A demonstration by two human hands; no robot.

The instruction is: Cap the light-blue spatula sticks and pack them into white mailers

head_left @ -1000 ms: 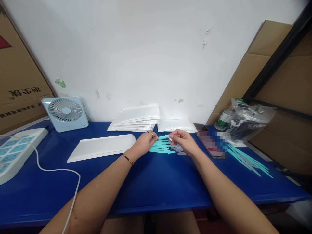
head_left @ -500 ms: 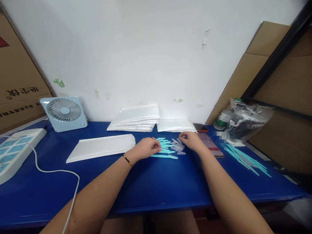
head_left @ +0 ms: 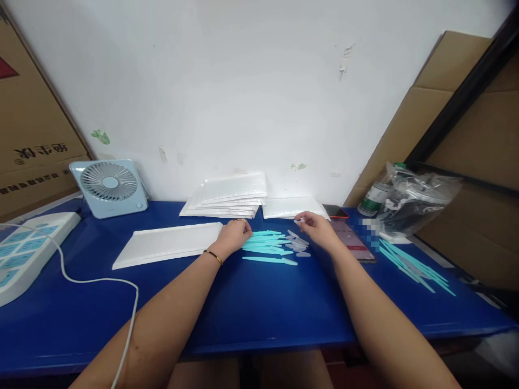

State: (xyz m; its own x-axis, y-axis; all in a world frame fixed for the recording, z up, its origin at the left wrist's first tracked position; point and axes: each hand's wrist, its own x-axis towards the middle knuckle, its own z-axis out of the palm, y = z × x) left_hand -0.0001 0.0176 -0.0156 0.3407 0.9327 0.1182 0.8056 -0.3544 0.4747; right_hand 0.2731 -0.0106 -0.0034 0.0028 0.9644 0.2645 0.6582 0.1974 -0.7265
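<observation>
Several turquoise eyebrow razors [head_left: 265,243] lie in a loose row on the blue table, with one razor [head_left: 270,261] apart in front. At their left ends is my left hand [head_left: 235,235], its fingers closed at the handle end of the farthest razor. A small pile of translucent blade caps [head_left: 298,246] lies just right of the razors. Above that pile my right hand [head_left: 314,226] pinches one translucent cap [head_left: 300,220] between thumb and fingers. A white padded mailer [head_left: 166,246] lies flat to the left, partly behind my left hand.
White mailers [head_left: 227,197] are stacked by the wall, with a smaller pile [head_left: 294,208] beside them. A fan [head_left: 109,186], power strip [head_left: 36,248] and cable [head_left: 135,302] occupy the left. Right are a phone [head_left: 359,246], more turquoise razors [head_left: 417,267], a bottle [head_left: 373,200] and plastic bag [head_left: 421,189].
My left hand has moved left and slightly away, from over the razors to their handle ends, uncovering them. My right hand has lifted a little from the pile with a cap.
</observation>
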